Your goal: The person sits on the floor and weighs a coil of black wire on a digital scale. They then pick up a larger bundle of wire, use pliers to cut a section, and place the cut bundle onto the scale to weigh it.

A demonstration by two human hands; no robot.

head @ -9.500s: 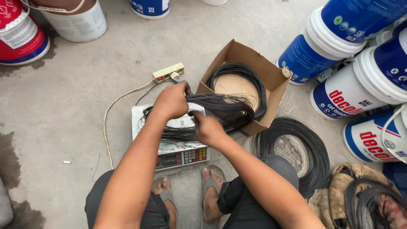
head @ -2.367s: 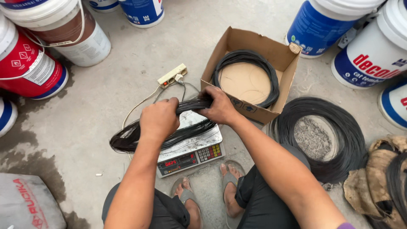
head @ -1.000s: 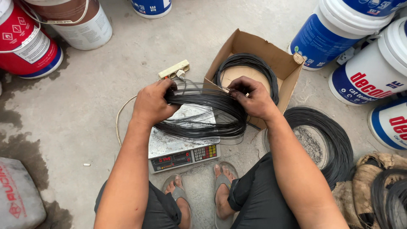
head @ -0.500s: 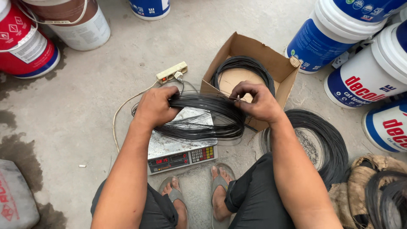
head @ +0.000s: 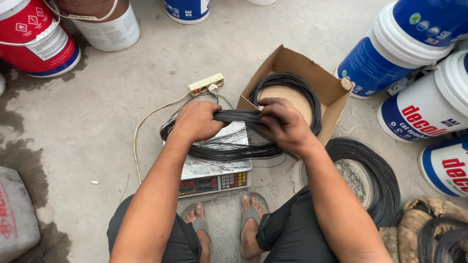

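Fingers of both hands clamped on wire coil (head: 229, 146) over scale (head: 214, 175) — cardboard box (head: 297, 92) just beyond.

Paint buckets (head: 419, 48) ring the concrete floor (head: 97, 122). A power strip (head: 205, 84) lies near an open cardboard box (head: 331, 92). A grey sack (head: 17, 209) rests at left.
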